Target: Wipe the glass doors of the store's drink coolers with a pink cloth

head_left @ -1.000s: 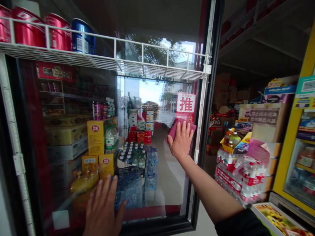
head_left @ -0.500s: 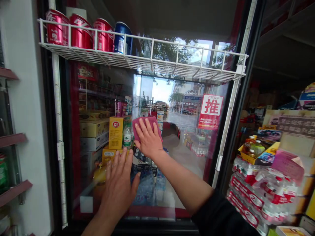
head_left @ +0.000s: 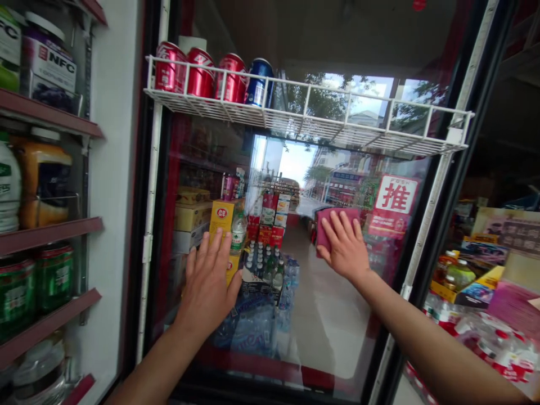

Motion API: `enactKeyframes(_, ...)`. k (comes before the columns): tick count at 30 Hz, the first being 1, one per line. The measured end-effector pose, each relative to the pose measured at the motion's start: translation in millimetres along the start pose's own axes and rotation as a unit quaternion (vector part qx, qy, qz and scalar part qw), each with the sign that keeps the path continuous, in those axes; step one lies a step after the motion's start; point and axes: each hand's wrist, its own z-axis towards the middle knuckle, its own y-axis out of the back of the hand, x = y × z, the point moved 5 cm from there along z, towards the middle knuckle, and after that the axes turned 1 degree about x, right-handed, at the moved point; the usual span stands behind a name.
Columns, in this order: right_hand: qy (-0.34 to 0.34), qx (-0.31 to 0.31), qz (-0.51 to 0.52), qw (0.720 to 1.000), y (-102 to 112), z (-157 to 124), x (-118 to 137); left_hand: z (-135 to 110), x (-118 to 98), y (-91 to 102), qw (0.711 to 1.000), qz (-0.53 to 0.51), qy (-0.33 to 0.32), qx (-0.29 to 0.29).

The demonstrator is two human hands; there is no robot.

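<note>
My right hand point(head_left: 346, 243) presses a folded pink cloth point(head_left: 327, 225) against the glass door point(head_left: 333, 315), right of its middle, fingers spread over it. My left hand point(head_left: 211, 284) is open on the lower left part of the same glass, palm towards it and fingers pointing up; it holds nothing. A white wire rack point(head_left: 312, 109) crosses the door above both hands. On the rack's left end stand red cans point(head_left: 201, 73) and one blue can point(head_left: 259, 82). A red-and-white push sticker point(head_left: 394, 197) is on the glass to the right of the cloth.
At the left, fridge shelves point(head_left: 50, 235) hold bottles and green cans point(head_left: 54, 275). Packs of bottles with red labels point(head_left: 502, 354) are stacked at the right, beside an open carton point(head_left: 476, 287). Boxes, bottles and a street show through or reflect in the glass.
My right hand has slid the cloth rightwards across the glass, towards the sticker. My left hand stays near the lower left of the pane. The view has shifted left, showing more fridge shelves.
</note>
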Motion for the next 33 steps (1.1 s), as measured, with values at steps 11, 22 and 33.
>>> enactKeyframes(11,-0.145,-0.013,0.026,0.989,-33,66,104,-25,36,6.9,1.000,0.009,0.009,-0.005)
enactKeyframes(22,0.051,-0.021,0.101,0.993,-45,124,203,-14,34,-18.3,0.998,-0.008,0.048,0.025)
enactKeyframes(33,0.044,-0.026,0.039,0.998,-41,54,94,-11,48,-12.7,0.998,-0.008,0.065,0.024)
